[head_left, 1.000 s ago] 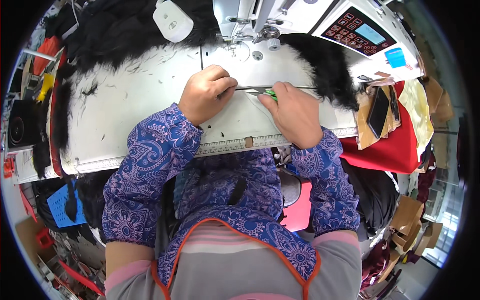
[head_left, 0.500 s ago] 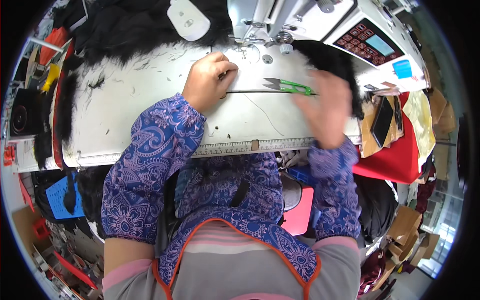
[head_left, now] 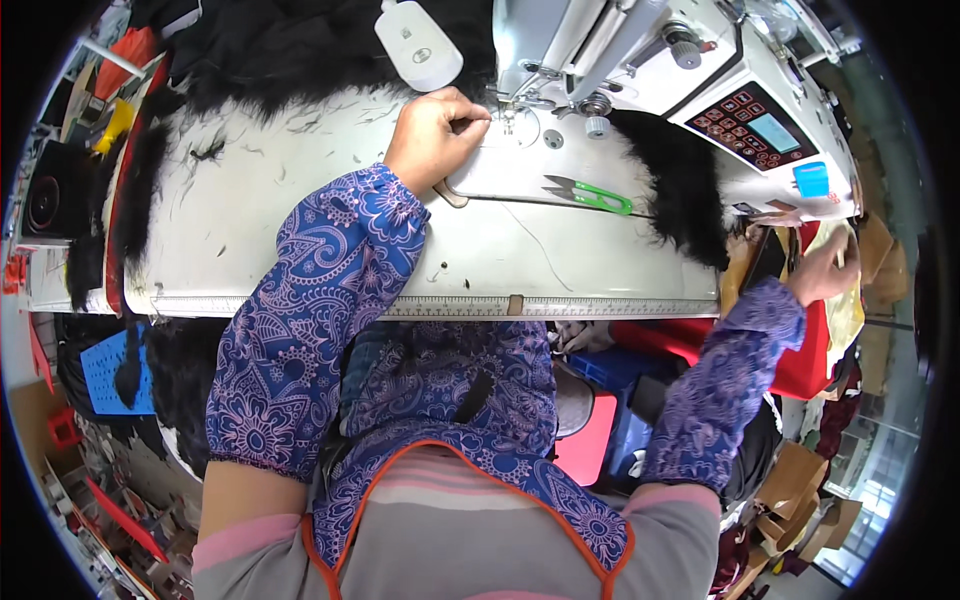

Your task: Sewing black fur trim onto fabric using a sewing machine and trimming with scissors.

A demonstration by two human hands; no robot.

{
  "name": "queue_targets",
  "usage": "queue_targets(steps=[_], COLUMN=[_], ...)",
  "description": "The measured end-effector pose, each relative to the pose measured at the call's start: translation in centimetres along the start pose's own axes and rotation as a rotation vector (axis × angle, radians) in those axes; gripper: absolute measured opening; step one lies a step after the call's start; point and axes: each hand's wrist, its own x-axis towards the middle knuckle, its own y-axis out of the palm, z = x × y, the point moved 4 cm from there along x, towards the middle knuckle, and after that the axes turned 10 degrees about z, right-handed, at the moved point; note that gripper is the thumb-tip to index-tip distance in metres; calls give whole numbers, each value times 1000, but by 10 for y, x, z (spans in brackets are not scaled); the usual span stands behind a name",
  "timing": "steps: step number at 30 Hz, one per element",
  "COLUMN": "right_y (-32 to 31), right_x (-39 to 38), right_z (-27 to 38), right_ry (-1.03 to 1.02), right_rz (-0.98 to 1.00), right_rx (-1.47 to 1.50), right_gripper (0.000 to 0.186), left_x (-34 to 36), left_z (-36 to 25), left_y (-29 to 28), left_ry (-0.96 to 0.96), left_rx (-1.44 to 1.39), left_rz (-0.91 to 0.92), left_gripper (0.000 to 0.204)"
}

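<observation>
1. Clippings of loose black fur [head_left: 210, 150] are scattered over the white sewing table [head_left: 330, 240]; stray tufts could be caught in stitching if not brushed aside.
2. Beside the needle area of the white sewing machine [head_left: 690, 82], the left hand [head_left: 437, 140] is placed; its fingers might be pricked if the machine were started. It is held with the back upward, fingers curled, thumb near forefinger; whether anything fine is gripped cannot be told.
3. Metal-bladed snips with a green handle [head_left: 590, 195] are left lying on the table, blades pointed leftward; skin could be nicked by a careless reach.
4. Right of them, a thick black fur strip [head_left: 680, 180] is laid.
5. At far right, the right hand [head_left: 822, 270] is held out by pale yellow cloth [head_left: 850, 320], fingers bent; its grip cannot be made out.
</observation>
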Motion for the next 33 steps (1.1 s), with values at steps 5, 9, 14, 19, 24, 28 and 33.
queue_targets(steps=[5,9,14,19,24,28,33], right_y=[9,45,58,57,60,52,-7], right_x=[49,37,47,76,115,108,16], right_z=[-142,-121,-129,-183,-203,-187,-12], right_ry=[799,807,944,1032,957,876,284], right_rz=[298,568,506,514,646,634,-37], right_rx=[522,778,803,782,499,468,146], right_gripper=[61,59,59,57,53,56,38], left_x=[7,2,3,5,4,2,1], left_z=[3,4,6,-1,1,0,-3], left_y=[4,1,1,3,0,1,-2], left_ry=[-16,-43,-21,-43,-39,-20,-83], left_rx=[-39,-31,-32,-14,-24,-28,23], left_rz=[3,-24,-8,33,17,-11,24], left_gripper=[12,12,11,11,10,9,10])
